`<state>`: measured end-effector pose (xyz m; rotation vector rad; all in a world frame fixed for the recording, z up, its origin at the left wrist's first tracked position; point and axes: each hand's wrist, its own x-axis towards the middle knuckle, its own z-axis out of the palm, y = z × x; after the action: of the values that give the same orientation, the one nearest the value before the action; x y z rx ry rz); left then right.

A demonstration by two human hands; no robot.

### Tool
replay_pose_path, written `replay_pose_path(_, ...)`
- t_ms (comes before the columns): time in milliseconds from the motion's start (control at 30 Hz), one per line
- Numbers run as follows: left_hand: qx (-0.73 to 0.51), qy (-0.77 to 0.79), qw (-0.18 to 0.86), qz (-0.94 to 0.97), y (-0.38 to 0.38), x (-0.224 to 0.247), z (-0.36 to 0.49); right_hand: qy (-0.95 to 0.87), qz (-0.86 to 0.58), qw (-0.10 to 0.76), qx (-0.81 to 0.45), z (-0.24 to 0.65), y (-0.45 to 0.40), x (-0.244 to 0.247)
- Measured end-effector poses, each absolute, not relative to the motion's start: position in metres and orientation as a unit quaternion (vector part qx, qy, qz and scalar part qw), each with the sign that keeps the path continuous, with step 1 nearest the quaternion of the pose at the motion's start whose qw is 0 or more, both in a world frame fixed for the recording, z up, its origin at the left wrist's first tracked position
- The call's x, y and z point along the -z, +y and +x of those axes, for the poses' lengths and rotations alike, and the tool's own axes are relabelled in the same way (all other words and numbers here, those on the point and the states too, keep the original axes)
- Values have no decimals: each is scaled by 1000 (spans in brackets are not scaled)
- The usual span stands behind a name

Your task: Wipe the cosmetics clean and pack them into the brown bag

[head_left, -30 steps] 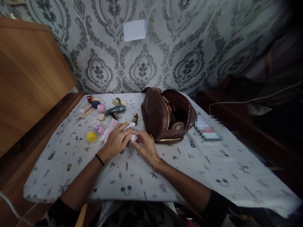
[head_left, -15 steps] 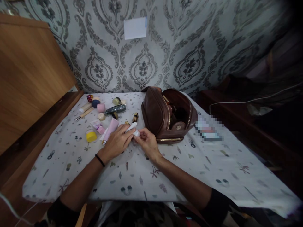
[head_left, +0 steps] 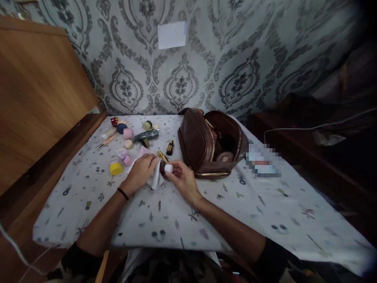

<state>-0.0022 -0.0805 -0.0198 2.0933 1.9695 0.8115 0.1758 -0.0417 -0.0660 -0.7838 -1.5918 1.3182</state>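
Note:
My right hand (head_left: 186, 181) grips a small dark bottle with a white cap (head_left: 169, 168), its fingers pinched around it. A white cloth or tissue (head_left: 156, 182) is bunched under the fingers of my left hand (head_left: 140, 170), against the bottle's left side. Just beyond my hands, a gold-coloured tube (head_left: 162, 156) and a small dark bottle with a gold band (head_left: 170, 147) rest on the table. A pink tube (head_left: 143, 151) is partly hidden behind my left hand. To the right of my hands stands an unzipped brown leather bag (head_left: 193, 145) with dark items inside.
Several cosmetics lie at the back left, among them a yellow-lidded jar (head_left: 116, 168), a pink jar (head_left: 128, 133) and a dark green tube (head_left: 146, 135). A blurred-out item (head_left: 262, 162) lies right of the bag. A wooden cabinet (head_left: 44, 78) borders the patterned table cover (head_left: 206, 232).
The cloth has come away from the bottle and hangs lower under my left hand, so the dark bottle shows. My left hand has shifted slightly left; the view has moved a little.

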Motion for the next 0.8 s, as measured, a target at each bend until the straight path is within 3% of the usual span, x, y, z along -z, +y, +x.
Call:
replay_pose_path(233,-290,646,71,703,-81,23,-1,-583,-333,400,-624,172,-36,68)
replay_pose_path(400,-311,634,100,701,-81,22,2,-606,-309,390,-620,175,-43,63)
replay_pose_path(567,-333,617,152,697,-83,18,8,-678,-307,390,-543,179,-50,62)
replay_pose_path(800,-355,613,191,680,-83,21,3,-818,-230,413,-326,184,-49,64)
